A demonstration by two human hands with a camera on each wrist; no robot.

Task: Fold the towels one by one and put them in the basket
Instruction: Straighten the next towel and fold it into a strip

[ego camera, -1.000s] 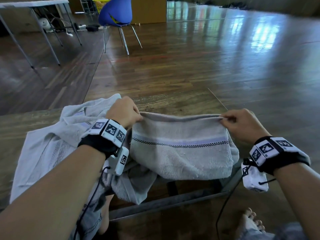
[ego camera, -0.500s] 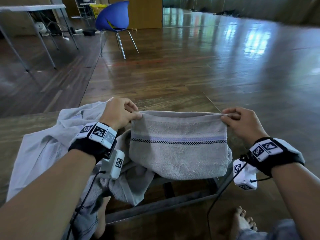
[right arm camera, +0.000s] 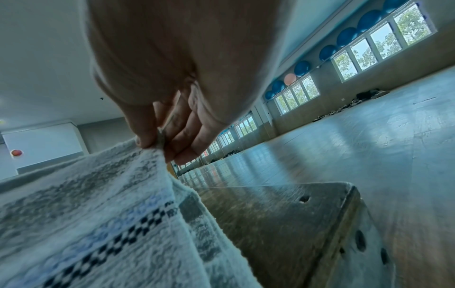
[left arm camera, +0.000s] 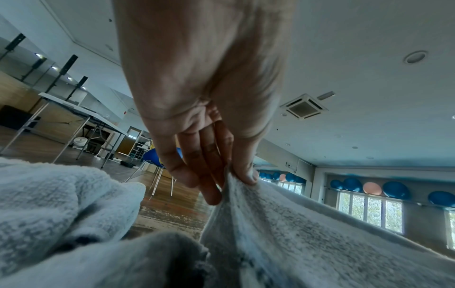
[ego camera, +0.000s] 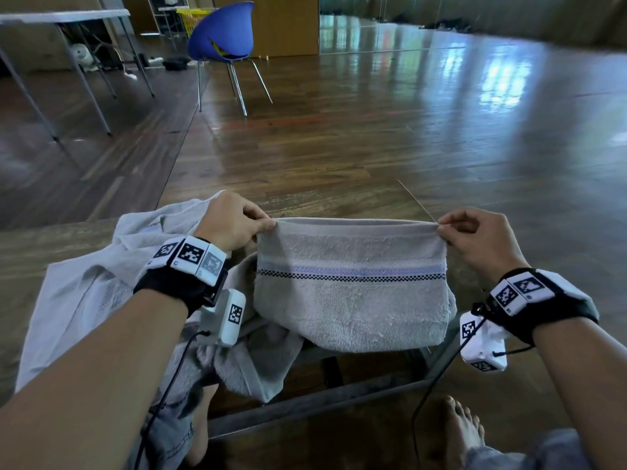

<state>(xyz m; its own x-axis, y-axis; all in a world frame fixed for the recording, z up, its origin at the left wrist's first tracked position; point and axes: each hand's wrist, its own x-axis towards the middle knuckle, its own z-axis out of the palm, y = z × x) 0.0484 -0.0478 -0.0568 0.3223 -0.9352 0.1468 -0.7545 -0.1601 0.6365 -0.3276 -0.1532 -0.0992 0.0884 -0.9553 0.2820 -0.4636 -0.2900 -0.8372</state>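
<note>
Wooden worktop (ego camera: 356, 201) stands on a glossy plank floor (ego camera: 373, 123), with a blue chair (ego camera: 222, 35) and a folding table (ego camera: 64, 18) beyond. Over its near edge, the left hand (ego camera: 234, 222) and right hand (ego camera: 478, 235) each pinch a top corner of the folded beige towel (ego camera: 349, 293). More towels (ego camera: 84, 293) lie heaped at left. Since a second ago the towel has been raised slightly and pulled tauter.

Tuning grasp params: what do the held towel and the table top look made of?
Held towel: looks like looped terry, probably cotton; fuzzy matte pile, flat woven band with a checked stripe. Left hand and right hand pinch its top corners. Table top: seems wood or wood laminate; brown grain, worn, slightly glossy.
</note>
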